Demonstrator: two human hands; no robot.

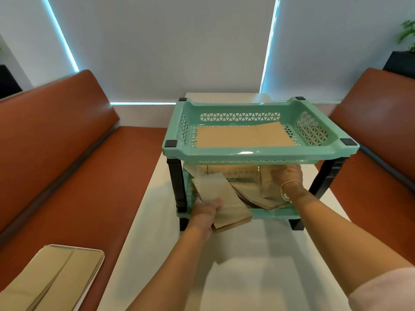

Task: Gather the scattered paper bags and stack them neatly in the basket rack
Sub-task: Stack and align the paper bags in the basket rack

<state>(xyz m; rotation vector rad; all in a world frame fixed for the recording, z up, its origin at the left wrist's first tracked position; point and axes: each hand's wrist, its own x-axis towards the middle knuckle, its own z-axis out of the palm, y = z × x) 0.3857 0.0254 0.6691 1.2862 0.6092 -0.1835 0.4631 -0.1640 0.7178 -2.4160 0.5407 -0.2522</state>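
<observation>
Where the frame begins at lower left, lying flat on a tray (98,254): one large paper bag (56,272), resting on the brown bench seat (107,167). Further right, across the lower middle, stretched over the white tabletop (258,265): two bare forearms reaching toward the basket rack (251,153), a two-level mint-green unit with black corner posts standing in the centre of the frame. Left hand (206,209) at the lower basket's front left edge, fingers (216,202) curled around a small folded paper bag (224,198), the bag tilted and half over the rim. Inside the lower basket (274,213), just right of this: several more brown bags (260,198) lying overlapped and uneven. Up in the top basket (247,151): one flat bag (244,136), well apart from both hands. Right hand (287,175), with a thin bracelet (289,184) at the wrist, pushed deep under the top basket among the lower bags; fingers hidden there, so impossible to tell how far open or whether holding anything. At far right: a second brown bench (381,122), and a plant (407,34) in the upper right corner.
</observation>
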